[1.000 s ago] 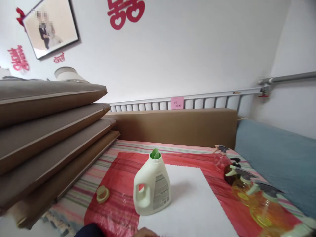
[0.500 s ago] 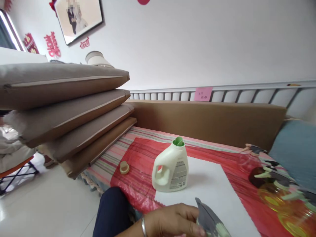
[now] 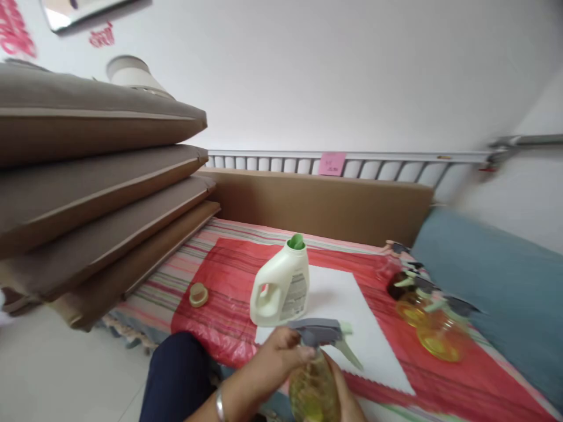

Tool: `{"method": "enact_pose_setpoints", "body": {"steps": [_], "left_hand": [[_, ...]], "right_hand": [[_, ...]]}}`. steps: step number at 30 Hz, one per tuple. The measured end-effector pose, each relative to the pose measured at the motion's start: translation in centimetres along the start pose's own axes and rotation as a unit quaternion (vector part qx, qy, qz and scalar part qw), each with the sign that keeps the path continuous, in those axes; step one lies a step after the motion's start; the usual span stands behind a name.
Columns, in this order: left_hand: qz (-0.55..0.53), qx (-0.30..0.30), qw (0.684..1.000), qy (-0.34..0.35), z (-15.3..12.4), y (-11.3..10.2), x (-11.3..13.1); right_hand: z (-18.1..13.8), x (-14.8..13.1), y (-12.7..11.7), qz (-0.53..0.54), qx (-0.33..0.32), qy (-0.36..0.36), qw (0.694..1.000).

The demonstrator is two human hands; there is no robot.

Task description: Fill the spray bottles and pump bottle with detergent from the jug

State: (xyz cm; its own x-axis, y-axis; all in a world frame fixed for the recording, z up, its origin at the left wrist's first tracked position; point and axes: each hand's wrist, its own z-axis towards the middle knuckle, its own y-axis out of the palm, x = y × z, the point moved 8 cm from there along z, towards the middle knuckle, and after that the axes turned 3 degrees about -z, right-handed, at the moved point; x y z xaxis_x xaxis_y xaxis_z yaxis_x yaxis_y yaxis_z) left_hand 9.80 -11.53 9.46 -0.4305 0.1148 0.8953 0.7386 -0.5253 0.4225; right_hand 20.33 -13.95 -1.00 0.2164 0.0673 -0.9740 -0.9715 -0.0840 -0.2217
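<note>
The bottom edge cuts off the spray bottle (image 3: 314,384) (and right hand (image 3: 345,395)).

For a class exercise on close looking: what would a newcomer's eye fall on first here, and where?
Probably the pale jug with its green mouth, mid-picture at the left edge of the white sheet, against the bright red sheet. Next, likely the spray bottle at the bottom, between left grip and right grip. Then the row of bottles at right and the tall cushion stack at left.
</note>
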Motion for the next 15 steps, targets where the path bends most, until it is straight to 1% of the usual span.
{"method": "enact_pose_setpoints", "body": {"steps": [1, 3, 4, 5, 6, 8, 9, 10, 11, 13, 15], "left_hand": [[0.012, 0.029, 1.000, 0.001, 0.1, -0.7, -0.2], [0.044, 0.094, 0.994, 0.025, 0.2, -2.1, -0.2], [0.058, 0.111, 0.991, 0.039, 0.1, -2.4, 0.1], [0.065, 0.108, 0.991, 0.048, 0.1, -2.5, 0.3], [0.064, 0.090, 0.993, 0.047, 0.0, -2.3, 0.4], [0.058, 0.040, 0.997, 0.021, -0.1, -1.6, 0.3], [0.062, 0.028, 0.998, 0.010, -0.2, -1.5, 0.2], [0.074, 0.032, 0.997, 0.007, -0.2, -1.6, 0.3], [0.092, 0.049, 0.994, 0.015, -0.3, -1.9, 0.4], [0.132, 0.086, 0.987, 0.044, -0.3, -2.5, 0.9], [0.136, 0.085, 0.986, 0.051, -0.3, -2.5, 0.9]], "right_hand": [[0.0, -0.4, 0.2, -0.008, -0.001, -0.010, 1.000], [-0.1, -1.1, 0.5, -0.018, 0.008, -0.025, 0.999], [-0.1, -1.2, 0.6, -0.019, 0.014, -0.029, 0.999], [-0.1, -1.3, 0.7, -0.018, 0.018, -0.032, 0.999], [-0.1, -1.2, 0.7, -0.016, 0.019, -0.035, 0.999], [-0.1, -1.0, 0.8, -0.015, 0.022, -0.042, 0.999], [-0.1, -0.9, 0.9, -0.016, 0.022, -0.047, 0.999], [-0.1, -0.8, 0.9, -0.019, 0.023, -0.051, 0.998], [-0.2, -0.7, 0.9, -0.020, 0.023, -0.054, 0.998], [-0.2, -0.7, 1.0, -0.015, 0.023, -0.061, 0.998], [-0.3, -0.8, 1.2, 0.001, 0.015, -0.064, 0.998]]}}
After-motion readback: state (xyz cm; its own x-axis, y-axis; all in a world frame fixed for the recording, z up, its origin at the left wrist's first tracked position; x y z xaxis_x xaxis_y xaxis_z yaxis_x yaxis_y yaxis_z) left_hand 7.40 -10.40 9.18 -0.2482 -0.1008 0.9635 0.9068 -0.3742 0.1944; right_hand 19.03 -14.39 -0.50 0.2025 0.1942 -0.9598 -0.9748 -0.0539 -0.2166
